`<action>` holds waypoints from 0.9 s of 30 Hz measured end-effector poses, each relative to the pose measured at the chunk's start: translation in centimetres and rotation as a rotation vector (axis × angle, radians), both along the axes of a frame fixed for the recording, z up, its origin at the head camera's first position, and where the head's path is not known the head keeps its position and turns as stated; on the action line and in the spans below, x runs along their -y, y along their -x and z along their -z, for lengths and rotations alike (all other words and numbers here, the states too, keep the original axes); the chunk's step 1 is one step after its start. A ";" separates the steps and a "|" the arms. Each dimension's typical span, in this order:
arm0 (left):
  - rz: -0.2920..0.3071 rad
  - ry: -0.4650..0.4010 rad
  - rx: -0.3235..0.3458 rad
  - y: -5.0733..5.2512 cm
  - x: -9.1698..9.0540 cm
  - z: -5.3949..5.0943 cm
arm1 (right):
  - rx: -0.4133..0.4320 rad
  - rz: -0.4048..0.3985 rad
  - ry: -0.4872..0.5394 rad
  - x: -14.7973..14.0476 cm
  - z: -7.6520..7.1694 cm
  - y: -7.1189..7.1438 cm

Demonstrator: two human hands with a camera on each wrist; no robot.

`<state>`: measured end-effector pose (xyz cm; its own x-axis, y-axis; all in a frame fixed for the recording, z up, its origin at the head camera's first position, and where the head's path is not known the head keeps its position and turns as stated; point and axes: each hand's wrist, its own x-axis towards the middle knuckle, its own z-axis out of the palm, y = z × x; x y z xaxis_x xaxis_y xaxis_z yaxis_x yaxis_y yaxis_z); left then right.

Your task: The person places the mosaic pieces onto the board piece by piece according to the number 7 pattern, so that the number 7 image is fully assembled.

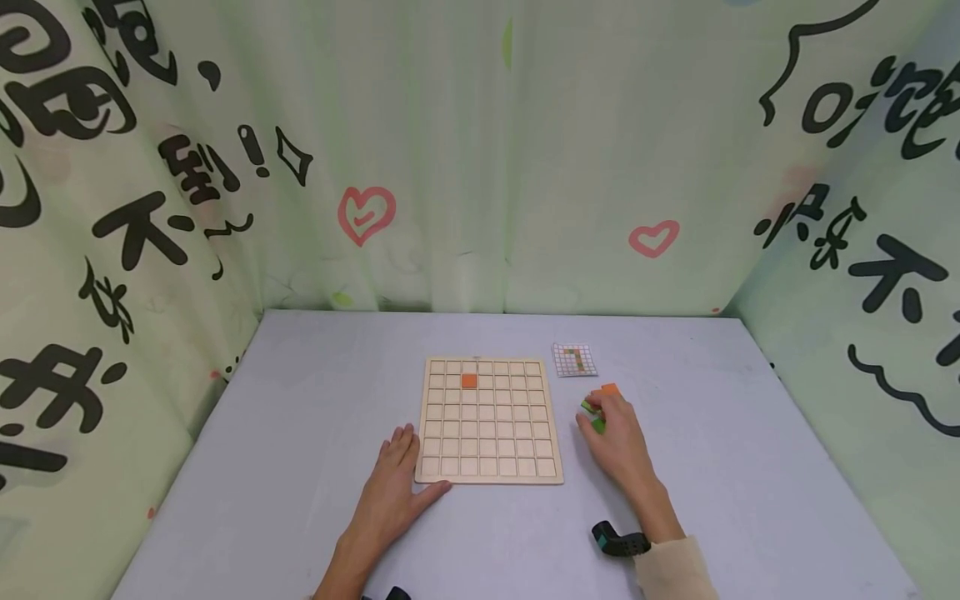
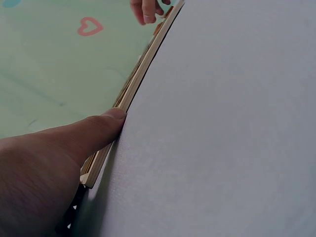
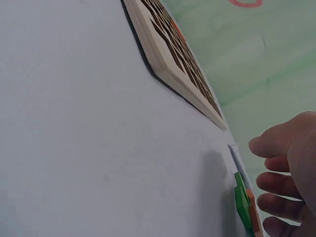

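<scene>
A light wooden board (image 1: 487, 481) with a grid of square cells lies flat on the table. One orange square tile (image 1: 469, 381) sits in a cell near its top. My left hand (image 1: 397, 487) rests at the board's lower left corner, fingers along the left side and thumb (image 2: 101, 129) against the front edge. To the right of the board, my right hand (image 1: 618, 437) is over a few loose pieces, its fingers loosely bent. Green pieces (image 3: 242, 201) and an orange piece (image 3: 254, 215) lie beneath it, partly hidden in the head view. Nothing shows between the thumb and fingers.
A small card (image 1: 574, 360) printed with a coloured grid pattern lies beyond the right hand, off the board's upper right corner. The white table (image 1: 300, 400) ends at the back and sides against a pale green curtain (image 1: 465, 167) with black writing and hearts.
</scene>
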<state>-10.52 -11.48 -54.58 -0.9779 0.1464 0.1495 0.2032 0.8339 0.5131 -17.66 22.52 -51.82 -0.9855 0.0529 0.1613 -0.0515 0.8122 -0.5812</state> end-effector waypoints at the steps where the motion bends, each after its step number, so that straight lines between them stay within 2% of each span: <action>1: 0.000 0.001 0.000 0.0 0.0 0.0 | -0.004 0.003 -0.007 -0.1 0.1 0.0; 9: 0.004 0.001 -0.004 -0.1 0.0 -0.1 | -0.037 0.043 -0.131 -0.9 0.8 -0.5; 15: 0.007 -0.003 -0.008 -0.1 0.0 -0.1 | -0.023 0.067 -0.153 -1.3 0.9 -0.8; 27: 0.003 -0.001 0.003 -0.1 0.0 -0.1 | -0.043 0.057 -0.173 -1.7 1.2 -1.2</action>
<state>-10.42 -11.50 -54.51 -0.9778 0.1491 0.1470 0.2043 0.8327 0.5146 -16.44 24.26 -53.00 -0.9737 0.0760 0.2149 -0.0248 0.9019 -0.4311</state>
